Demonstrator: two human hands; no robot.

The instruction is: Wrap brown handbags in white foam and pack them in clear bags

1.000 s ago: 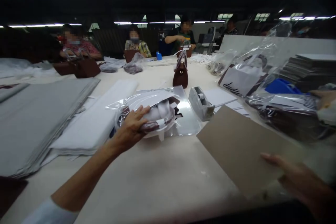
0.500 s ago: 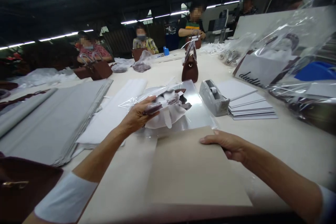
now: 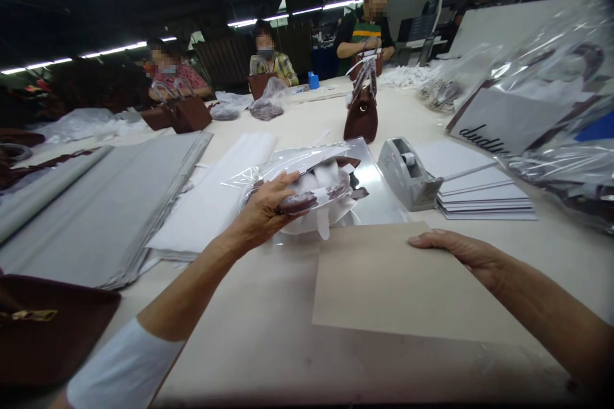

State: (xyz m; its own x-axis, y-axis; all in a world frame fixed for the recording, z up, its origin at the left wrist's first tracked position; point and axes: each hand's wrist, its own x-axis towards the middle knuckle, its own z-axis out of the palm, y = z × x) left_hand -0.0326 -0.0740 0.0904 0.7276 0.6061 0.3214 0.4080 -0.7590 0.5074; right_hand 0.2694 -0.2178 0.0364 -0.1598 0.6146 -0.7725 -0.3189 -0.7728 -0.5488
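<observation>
My left hand (image 3: 266, 211) grips a clear plastic bag (image 3: 307, 188) that holds a brown item wrapped in white paper, lifted slightly off the table. My right hand (image 3: 463, 252) lies flat, fingers together, on the far right corner of a brown cardboard sheet (image 3: 398, 281) that rests on the cream table (image 3: 249, 332) just in front of the bag.
A grey tape dispenser (image 3: 407, 172) stands right of the bag, beside a stack of white cards (image 3: 480, 188). Grey paper sheets (image 3: 96, 211) and white tissue (image 3: 220, 195) lie left. A brown handbag (image 3: 362, 115) stands further back. Bagged goods (image 3: 542, 102) pile at right. Several people work across the table.
My right hand has brought the cardboard sheet from the right edge to the table in front of the bag. My left hand has lifted the bag a little.
</observation>
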